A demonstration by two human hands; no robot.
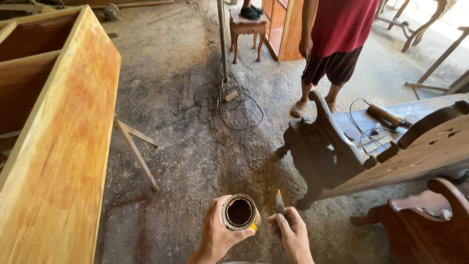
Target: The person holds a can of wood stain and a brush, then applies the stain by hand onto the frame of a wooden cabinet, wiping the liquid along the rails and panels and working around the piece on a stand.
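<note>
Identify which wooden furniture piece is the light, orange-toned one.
The long cabinet at left on trestle legs; the carved pieces at right are dark brown.

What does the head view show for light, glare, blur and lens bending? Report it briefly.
Head view: hard daylight blows out the top right corner; the floor lies in soft shade. The wooden cabinet bulges from wide-lens bending. Left hand with the open can and right hand with the brush are sharp, without motion blur.
</note>
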